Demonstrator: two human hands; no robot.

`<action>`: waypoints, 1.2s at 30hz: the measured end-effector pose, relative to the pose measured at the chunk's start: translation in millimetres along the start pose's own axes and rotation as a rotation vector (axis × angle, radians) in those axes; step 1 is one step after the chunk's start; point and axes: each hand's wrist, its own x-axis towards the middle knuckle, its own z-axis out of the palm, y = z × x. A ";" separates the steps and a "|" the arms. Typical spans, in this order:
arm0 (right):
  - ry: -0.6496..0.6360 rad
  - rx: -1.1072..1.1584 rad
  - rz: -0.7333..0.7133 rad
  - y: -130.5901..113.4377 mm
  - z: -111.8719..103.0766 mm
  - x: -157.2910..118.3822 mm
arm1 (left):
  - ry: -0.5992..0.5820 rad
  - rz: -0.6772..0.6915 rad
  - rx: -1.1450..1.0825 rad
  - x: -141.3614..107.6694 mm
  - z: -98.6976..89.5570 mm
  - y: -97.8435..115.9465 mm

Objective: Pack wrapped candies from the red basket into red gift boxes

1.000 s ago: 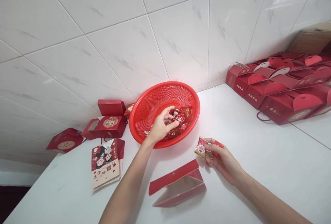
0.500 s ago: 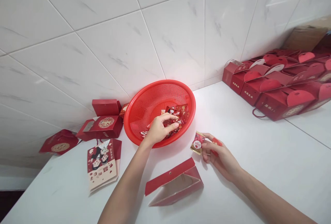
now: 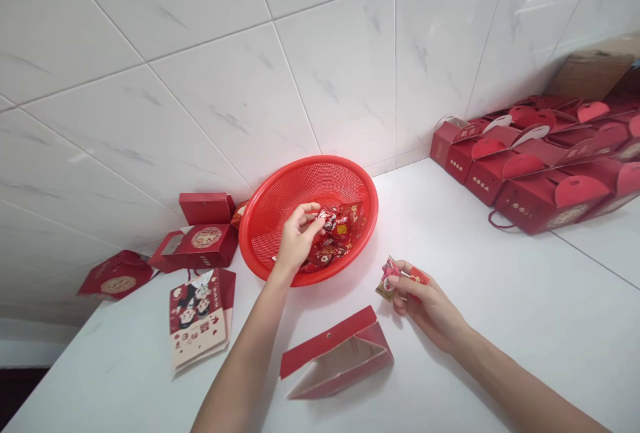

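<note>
A red mesh basket [image 3: 273,186] leans near the wall with several shiny red candy packets [image 3: 333,253] in it. My left hand [image 3: 296,236] is inside, thumb and forefinger closed at the edge of a red candy packet [image 3: 329,218]. To the right of the basket, my right hand [image 3: 423,293] is closed on a small gold-and-pink candy packet [image 3: 387,279]. A red piece [image 3: 419,275] also shows between its fingers. Between my forearms, a red gift box [image 3: 345,359] stands with its top open, facing me.
At left are a printed cream-and-red card bag [image 3: 197,323], a red box with a round gold emblem [image 3: 207,239] and another red box [image 3: 115,276]. Rows of red handled boxes [image 3: 530,186] fill the right back, before a brown carton [image 3: 590,73]. A tiled wall [image 3: 335,66] bounds the white table [image 3: 450,386].
My left hand has shifted a little left within the basket, its fingers closing at a packet. The packet in my right hand has turned and moved slightly right.
</note>
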 end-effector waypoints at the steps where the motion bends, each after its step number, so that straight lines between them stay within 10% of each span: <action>1: -0.007 -0.012 0.002 -0.1 -0.5 -0.5 | 0.024 -0.015 -0.015 1.2 -1.8 0.3; 9: -0.054 -0.036 0.012 -1.2 0.5 -3.5 | -0.104 0.004 0.005 -11.1 -11.2 18.1; 22: -0.202 0.029 -0.006 -4.4 2.5 -7.4 | -0.621 0.164 0.346 -49.1 23.6 49.2; 31: -0.158 0.008 0.054 -0.7 -0.6 -9.6 | -0.413 0.173 0.365 -5.7 -12.3 43.7; 36: -0.138 0.009 0.060 -0.5 -0.2 -8.4 | -0.877 -0.085 0.467 28.9 -21.2 24.4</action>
